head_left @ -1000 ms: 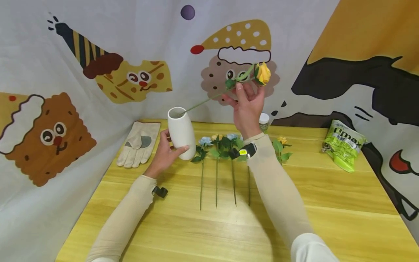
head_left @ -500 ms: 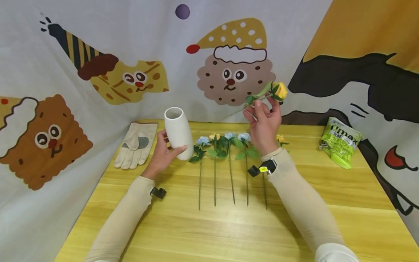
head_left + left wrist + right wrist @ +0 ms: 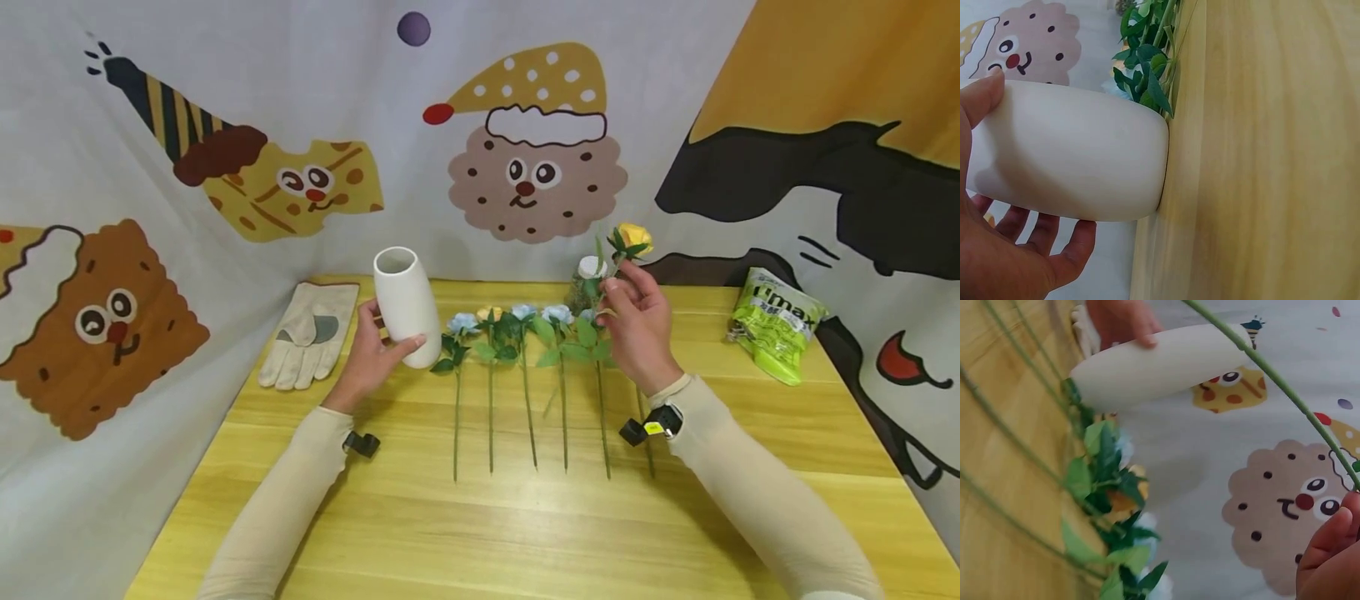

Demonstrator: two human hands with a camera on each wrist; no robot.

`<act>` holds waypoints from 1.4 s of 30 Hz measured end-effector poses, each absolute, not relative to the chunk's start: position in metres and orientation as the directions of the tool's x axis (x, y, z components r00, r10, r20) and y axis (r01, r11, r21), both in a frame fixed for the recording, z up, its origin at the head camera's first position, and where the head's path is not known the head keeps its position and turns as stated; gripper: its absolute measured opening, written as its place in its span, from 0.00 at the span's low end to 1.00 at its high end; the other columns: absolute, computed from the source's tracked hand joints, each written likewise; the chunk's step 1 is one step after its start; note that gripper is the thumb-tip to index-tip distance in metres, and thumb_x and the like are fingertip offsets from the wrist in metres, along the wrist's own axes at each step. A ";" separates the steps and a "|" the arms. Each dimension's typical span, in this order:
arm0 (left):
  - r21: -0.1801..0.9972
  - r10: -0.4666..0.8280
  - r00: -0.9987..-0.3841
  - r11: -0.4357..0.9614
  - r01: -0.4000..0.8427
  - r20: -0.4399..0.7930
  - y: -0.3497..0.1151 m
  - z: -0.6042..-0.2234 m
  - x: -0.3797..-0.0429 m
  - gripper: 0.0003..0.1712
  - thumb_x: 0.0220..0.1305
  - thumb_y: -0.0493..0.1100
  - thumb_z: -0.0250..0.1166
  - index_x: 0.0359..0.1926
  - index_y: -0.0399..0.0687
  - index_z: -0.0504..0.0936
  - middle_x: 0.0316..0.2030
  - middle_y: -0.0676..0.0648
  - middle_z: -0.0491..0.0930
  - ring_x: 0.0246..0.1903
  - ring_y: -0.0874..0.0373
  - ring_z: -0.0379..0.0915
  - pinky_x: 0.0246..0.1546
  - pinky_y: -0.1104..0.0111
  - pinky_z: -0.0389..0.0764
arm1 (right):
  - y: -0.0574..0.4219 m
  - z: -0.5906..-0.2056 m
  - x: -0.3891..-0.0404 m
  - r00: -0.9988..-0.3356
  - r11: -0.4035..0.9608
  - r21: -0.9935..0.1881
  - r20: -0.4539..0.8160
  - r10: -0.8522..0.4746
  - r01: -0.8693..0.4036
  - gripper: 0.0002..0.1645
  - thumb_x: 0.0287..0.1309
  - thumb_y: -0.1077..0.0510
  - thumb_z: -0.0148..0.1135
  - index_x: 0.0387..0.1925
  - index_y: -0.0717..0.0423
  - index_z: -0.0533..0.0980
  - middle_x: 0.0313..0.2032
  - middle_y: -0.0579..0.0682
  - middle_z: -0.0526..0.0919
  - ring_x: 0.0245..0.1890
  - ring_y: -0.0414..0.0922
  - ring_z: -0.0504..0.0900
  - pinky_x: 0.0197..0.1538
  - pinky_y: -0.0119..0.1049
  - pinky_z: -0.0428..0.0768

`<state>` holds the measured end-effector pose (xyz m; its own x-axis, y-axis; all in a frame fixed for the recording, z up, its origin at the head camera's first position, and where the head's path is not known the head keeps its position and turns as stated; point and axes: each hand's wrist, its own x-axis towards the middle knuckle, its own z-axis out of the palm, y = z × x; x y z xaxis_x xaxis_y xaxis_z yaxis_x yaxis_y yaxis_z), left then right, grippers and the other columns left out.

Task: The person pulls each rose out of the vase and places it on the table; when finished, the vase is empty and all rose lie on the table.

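Observation:
A plain white vase stands upright on the table at left of centre in the head view. My left hand grips its side, thumb in front and fingers behind; the left wrist view shows its base at the tabletop. To the right, my right hand pinches a yellow artificial rose just below the bloom, flower end up. The rose's green stem crosses the right wrist view, clear of the vase. Below that hand lie several artificial flowers in a row, blue and yellow heads toward the back.
Behind the flowers is a jar with a white lid. A pale work glove lies left of the vase, and a green bag lies at the far right. A cartoon-printed cloth hangs behind the wooden table.
My right hand has moved right and down, drawing the rose's stem away from the vase mouth; the rose now points more upward. My left hand stays on the vase.

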<state>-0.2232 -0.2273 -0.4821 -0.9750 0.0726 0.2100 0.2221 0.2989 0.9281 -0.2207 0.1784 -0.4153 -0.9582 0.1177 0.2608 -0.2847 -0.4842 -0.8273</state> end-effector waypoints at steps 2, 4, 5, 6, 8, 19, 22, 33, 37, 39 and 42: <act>0.929 0.071 -0.974 0.295 0.225 0.214 -0.227 -0.483 -0.223 0.55 0.63 0.50 0.79 0.78 0.47 0.51 0.72 0.38 0.60 0.68 0.41 0.65 0.66 0.43 0.76 | 0.185 -0.418 -0.218 -0.964 -0.471 -0.841 0.244 0.106 -0.264 0.26 0.71 0.61 0.67 0.67 0.58 0.74 0.38 0.46 0.87 0.29 0.39 0.81 0.26 0.28 0.79; 0.930 0.071 -0.973 0.289 0.229 0.218 -0.227 -0.482 -0.223 0.55 0.63 0.49 0.78 0.78 0.47 0.50 0.72 0.38 0.60 0.68 0.41 0.65 0.66 0.43 0.76 | 0.192 -0.421 -0.215 -0.969 -0.441 -0.863 0.229 0.097 -0.248 0.26 0.72 0.61 0.65 0.68 0.57 0.74 0.39 0.45 0.86 0.29 0.39 0.80 0.26 0.28 0.78; 0.930 0.072 -0.973 0.286 0.231 0.219 -0.227 -0.482 -0.223 0.55 0.64 0.49 0.78 0.78 0.47 0.51 0.72 0.38 0.60 0.68 0.41 0.65 0.66 0.43 0.75 | 0.196 -0.421 -0.214 -0.971 -0.429 -0.872 0.219 0.091 -0.237 0.26 0.73 0.61 0.65 0.69 0.57 0.74 0.39 0.44 0.86 0.30 0.38 0.80 0.26 0.28 0.77; 0.930 0.074 -0.973 0.285 0.233 0.221 -0.226 -0.482 -0.223 0.55 0.64 0.49 0.78 0.78 0.47 0.51 0.72 0.38 0.60 0.68 0.41 0.65 0.66 0.43 0.75 | 0.200 -0.422 -0.213 -0.974 -0.416 -0.881 0.209 0.086 -0.225 0.26 0.73 0.60 0.65 0.69 0.57 0.74 0.39 0.44 0.86 0.30 0.38 0.80 0.27 0.29 0.77; 0.931 0.072 -0.973 0.282 0.230 0.219 -0.226 -0.481 -0.222 0.54 0.64 0.48 0.78 0.77 0.47 0.51 0.72 0.38 0.60 0.68 0.41 0.64 0.66 0.43 0.75 | 0.209 -0.423 -0.211 -0.979 -0.385 -0.900 0.192 0.071 -0.205 0.28 0.73 0.60 0.64 0.71 0.58 0.73 0.40 0.43 0.85 0.31 0.38 0.79 0.27 0.29 0.77; 0.932 0.068 -0.976 0.290 0.216 0.205 -0.225 -0.479 -0.219 0.54 0.65 0.47 0.77 0.79 0.48 0.49 0.73 0.38 0.59 0.69 0.40 0.63 0.67 0.43 0.74 | 0.261 -0.442 -0.201 -0.992 -0.072 -0.989 0.125 0.007 -0.125 0.31 0.75 0.57 0.63 0.75 0.59 0.71 0.43 0.40 0.83 0.31 0.37 0.76 0.29 0.30 0.77; 0.933 0.073 -0.976 0.287 0.217 0.205 -0.225 -0.479 -0.218 0.54 0.65 0.47 0.77 0.78 0.48 0.50 0.73 0.38 0.59 0.69 0.40 0.64 0.67 0.43 0.74 | 0.278 -0.449 -0.200 -0.995 0.034 -0.995 0.097 -0.006 -0.097 0.34 0.76 0.55 0.62 0.77 0.60 0.67 0.44 0.39 0.82 0.32 0.36 0.77 0.29 0.30 0.79; 0.929 0.077 -0.974 0.292 0.228 0.215 -0.226 -0.480 -0.222 0.53 0.65 0.48 0.78 0.77 0.46 0.51 0.72 0.37 0.60 0.68 0.39 0.64 0.66 0.43 0.74 | 0.334 -0.475 -0.207 -0.999 0.259 -0.965 -0.028 0.038 0.037 0.25 0.78 0.53 0.60 0.71 0.53 0.73 0.41 0.33 0.83 0.31 0.35 0.83 0.28 0.33 0.80; 0.924 0.075 -0.971 0.299 0.237 0.225 -0.228 -0.480 -0.223 0.54 0.63 0.49 0.79 0.77 0.46 0.52 0.71 0.37 0.61 0.67 0.39 0.65 0.65 0.43 0.75 | 0.345 -0.482 -0.213 -0.996 0.261 -0.961 -0.091 0.020 0.093 0.23 0.79 0.54 0.58 0.69 0.54 0.72 0.41 0.31 0.85 0.32 0.36 0.83 0.28 0.34 0.80; 0.923 0.082 -0.970 0.298 0.244 0.230 -0.229 -0.481 -0.223 0.54 0.63 0.49 0.79 0.78 0.46 0.51 0.71 0.38 0.61 0.66 0.41 0.66 0.65 0.43 0.76 | 0.349 -0.485 -0.216 -0.994 0.299 -0.948 -0.107 0.010 0.105 0.24 0.80 0.54 0.56 0.70 0.57 0.71 0.41 0.29 0.84 0.32 0.36 0.83 0.29 0.34 0.81; 0.922 0.092 -0.968 0.295 0.251 0.234 -0.230 -0.480 -0.222 0.55 0.64 0.48 0.79 0.78 0.47 0.51 0.71 0.38 0.62 0.65 0.42 0.66 0.65 0.44 0.76 | 0.353 -0.488 -0.219 -0.991 0.358 -0.925 -0.133 -0.001 0.124 0.28 0.81 0.52 0.54 0.73 0.63 0.68 0.41 0.27 0.83 0.34 0.36 0.83 0.30 0.34 0.82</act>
<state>-0.2219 -0.2300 -0.4801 -0.9679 0.0920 0.2341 0.2510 0.2953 0.9218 -0.2191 0.3534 -0.4881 -0.9911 -0.0010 -0.1331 0.1239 0.3584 -0.9253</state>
